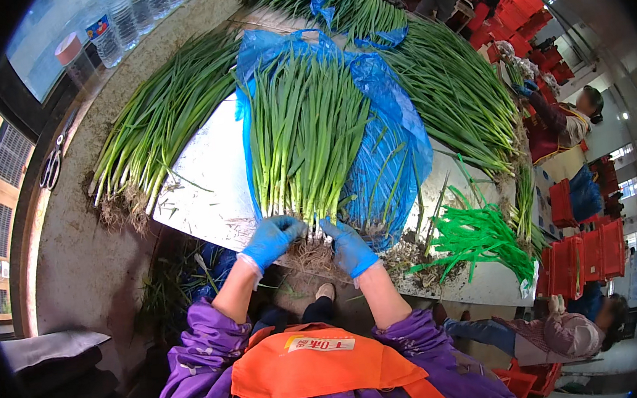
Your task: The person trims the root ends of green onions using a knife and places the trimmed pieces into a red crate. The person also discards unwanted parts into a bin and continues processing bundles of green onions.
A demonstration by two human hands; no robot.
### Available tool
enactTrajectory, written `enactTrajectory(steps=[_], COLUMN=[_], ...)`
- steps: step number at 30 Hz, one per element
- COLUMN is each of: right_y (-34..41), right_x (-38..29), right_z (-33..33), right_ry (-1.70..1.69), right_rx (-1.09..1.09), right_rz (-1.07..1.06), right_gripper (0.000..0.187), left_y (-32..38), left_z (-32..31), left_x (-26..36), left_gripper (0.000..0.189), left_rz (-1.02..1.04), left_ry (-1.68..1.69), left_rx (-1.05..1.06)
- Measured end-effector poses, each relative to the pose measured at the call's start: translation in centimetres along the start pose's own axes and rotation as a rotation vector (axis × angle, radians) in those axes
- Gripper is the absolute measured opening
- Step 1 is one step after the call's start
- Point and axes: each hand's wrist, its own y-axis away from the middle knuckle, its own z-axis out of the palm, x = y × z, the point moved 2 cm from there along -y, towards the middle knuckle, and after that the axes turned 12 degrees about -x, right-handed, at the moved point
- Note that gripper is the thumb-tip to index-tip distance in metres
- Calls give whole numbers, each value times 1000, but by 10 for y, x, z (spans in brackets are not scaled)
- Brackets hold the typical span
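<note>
Both my hands wear blue gloves and touch the root end of a bundle of long green leafy stalks with white bases, like green onions or garlic greens (307,137). My left hand (272,241) has its fingers closed on the white bases at the left. At the right, my right hand (351,247) has thumb and fingers around the bases beside the hanging roots (309,256). The bundle lies on a blue plastic sheet (392,100) over a pale metal table (209,195). More rooted stalks are under the sheet's right part.
Piles of stalks lie left (172,115) and right (452,94). Green plastic ties (471,236) rest at the table's right. Scissors (53,161) and water bottles (122,19) stand or lie along the left ledge. Co-workers (561,118) and red crates (588,253) are farther right.
</note>
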Motion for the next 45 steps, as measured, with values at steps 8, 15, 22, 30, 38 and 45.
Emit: enactTrajectory(steps=[8,15,22,30,38,45], right_y=[-12,-18,-9,-5,-7,-7], right_x=[3,2,-2,-7,-6,-7], right_z=[-39,-54,-51,-48,-53,-25], right_ry=[46,29,142,188,-6,107], right_rx=[-23,-135,-136,-222,-161,-151], right_rz=[-57,-42,-82,-71,-37,-48], right_gripper=[31,28,28,31,27,43], left_y=[-18,-21,-21,-17,-10,6], left_z=[33,46,60,64,43,76], left_x=[-17,-7,4,6,4,51], left_gripper=[26,29,43,32,25,47], left_rz=[-89,-79,-102,-90,-28,67], left_ry=[546,804,867,1004,372,-1037], left_rx=[-12,0,-38,-178,110,331])
